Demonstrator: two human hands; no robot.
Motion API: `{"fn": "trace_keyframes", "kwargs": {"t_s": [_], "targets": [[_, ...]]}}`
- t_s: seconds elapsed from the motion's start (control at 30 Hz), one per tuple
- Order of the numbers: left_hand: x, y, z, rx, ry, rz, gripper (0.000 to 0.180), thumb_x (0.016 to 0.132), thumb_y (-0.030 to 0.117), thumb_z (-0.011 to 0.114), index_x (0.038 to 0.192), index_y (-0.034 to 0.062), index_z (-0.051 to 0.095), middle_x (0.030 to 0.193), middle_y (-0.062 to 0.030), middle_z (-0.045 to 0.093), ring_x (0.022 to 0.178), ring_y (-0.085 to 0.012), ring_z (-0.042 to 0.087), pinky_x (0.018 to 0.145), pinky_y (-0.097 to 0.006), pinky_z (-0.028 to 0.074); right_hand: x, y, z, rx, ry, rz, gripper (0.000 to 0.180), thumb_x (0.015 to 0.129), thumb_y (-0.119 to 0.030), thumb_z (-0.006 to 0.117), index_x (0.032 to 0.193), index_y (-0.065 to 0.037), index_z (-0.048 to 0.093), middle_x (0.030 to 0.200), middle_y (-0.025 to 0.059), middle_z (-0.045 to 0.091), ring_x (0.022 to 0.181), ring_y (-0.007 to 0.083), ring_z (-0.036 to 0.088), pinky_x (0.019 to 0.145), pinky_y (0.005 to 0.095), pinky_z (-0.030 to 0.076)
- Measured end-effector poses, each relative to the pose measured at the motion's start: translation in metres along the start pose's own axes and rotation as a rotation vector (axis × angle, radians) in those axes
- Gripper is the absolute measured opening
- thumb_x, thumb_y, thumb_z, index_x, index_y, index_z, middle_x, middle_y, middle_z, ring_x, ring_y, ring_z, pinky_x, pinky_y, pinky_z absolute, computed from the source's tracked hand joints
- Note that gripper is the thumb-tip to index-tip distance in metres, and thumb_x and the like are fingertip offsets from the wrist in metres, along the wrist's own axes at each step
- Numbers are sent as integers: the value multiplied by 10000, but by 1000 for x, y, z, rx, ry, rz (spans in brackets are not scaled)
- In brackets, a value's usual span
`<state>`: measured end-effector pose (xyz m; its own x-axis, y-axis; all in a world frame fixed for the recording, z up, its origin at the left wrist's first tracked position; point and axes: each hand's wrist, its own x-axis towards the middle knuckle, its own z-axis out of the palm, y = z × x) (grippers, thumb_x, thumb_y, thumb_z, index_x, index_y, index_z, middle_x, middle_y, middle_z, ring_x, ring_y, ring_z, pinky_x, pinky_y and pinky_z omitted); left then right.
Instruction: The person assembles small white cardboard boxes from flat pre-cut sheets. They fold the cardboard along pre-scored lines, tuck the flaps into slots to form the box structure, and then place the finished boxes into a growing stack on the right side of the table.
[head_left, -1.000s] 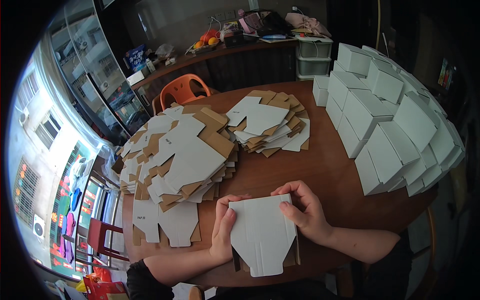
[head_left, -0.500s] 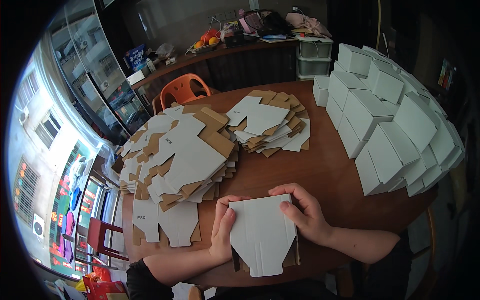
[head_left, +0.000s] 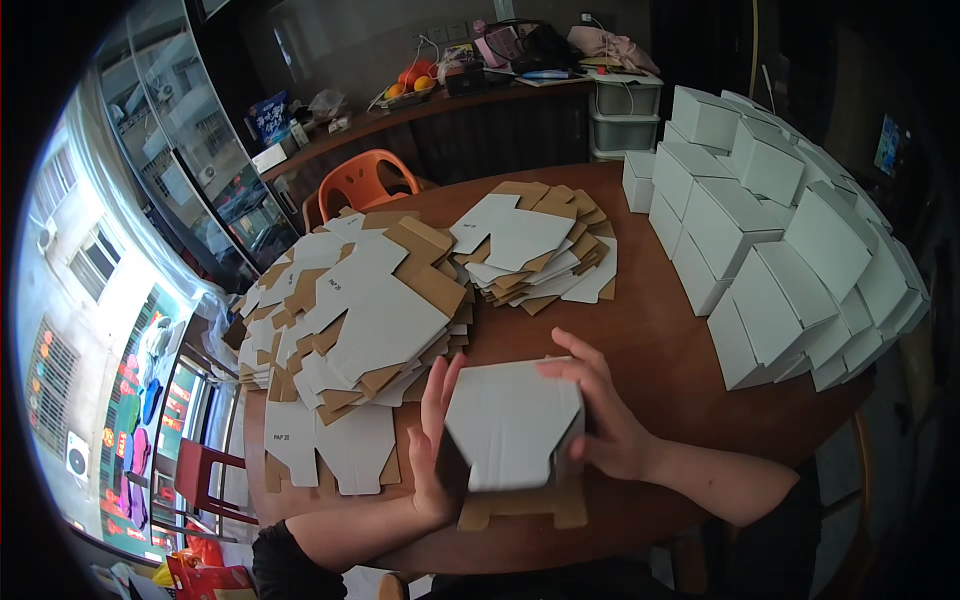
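Note:
A partly folded white cardboard box, brown inside, is tilted up in front of me over the near part of the table. Its tapered white flap faces me, and a brown panel with tabs shows below it. My right hand grips the box's right side, with fingers over the top edge and the thumb low on the side. Along the left side stands my left hand, its fingers stretched out and its thumb off the white face. Whether its fingertips press on the box is hard to tell.
A big pile of flat box blanks covers the table's left, with a smaller stack of blanks behind it. Finished white boxes are heaped high on the right. An orange chair stands beyond the brown table.
The box has tipped and its flap has moved up, uncovering the brown panel below. My left thumb has come away from its edge, and my right thumb has slid down the side.

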<state>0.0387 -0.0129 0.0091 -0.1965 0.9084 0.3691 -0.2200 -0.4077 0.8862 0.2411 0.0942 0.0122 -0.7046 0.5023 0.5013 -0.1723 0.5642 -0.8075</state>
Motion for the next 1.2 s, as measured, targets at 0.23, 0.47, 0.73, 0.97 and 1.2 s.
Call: {"fn": "trace_keyframes", "kwargs": {"t_s": [0.23, 0.47, 0.73, 0.97, 1.2], "targets": [[-2, -1, 0, -23, -79, -79, 860, 1004, 596, 353, 1590, 39, 58, 1633, -131, 178, 1495, -256, 211, 1212, -417, 153, -2, 15, 1, 346, 152, 466, 644, 1081, -497, 249, 1504, -16, 312, 1518, 176, 320, 1444, 296, 297, 1186, 400, 225], [-3, -11, -7, -156, -63, -170, 670, 1070, 463, 285, 1587, 75, 110, 1640, -114, 169, 1499, -258, 213, 1222, -423, 175, 0, 4, 7, 145, 183, 240, 630, 1095, -453, 226, 1551, -18, 209, 1565, 162, 293, 1458, 255, 284, 1190, 357, 221], [-1, -13, -6, -36, -90, -167, 721, 1066, 489, 273, 1598, 77, 15, 1649, -119, 135, 1510, -252, 182, 1223, -406, 137, 3, -3, 7, 459, 21, 385, 678, 1091, -477, 188, 1592, -40, 53, 1629, 139, 188, 1496, 222, 202, 1209, 347, 166], [1, -7, -2, 57, -104, -125, 759, 1058, 494, 285, 1596, 77, -51, 1661, -117, 76, 1526, -252, 114, 1224, -393, 91, 4, -7, 10, 482, 38, 389, 706, 1085, -501, 183, 1592, -50, -13, 1646, 127, 136, 1506, 226, 169, 1214, 351, 144], [-2, -2, 0, -57, -142, -175, 872, 1009, 523, 393, 1594, 91, -88, 1676, -102, -24, 1540, -251, 33, 1225, -396, 45, 1, 1, 9, 509, 14, 394, 720, 1081, -515, 204, 1595, -68, -30, 1651, 146, 104, 1512, 227, 142, 1215, 351, 140]]}}
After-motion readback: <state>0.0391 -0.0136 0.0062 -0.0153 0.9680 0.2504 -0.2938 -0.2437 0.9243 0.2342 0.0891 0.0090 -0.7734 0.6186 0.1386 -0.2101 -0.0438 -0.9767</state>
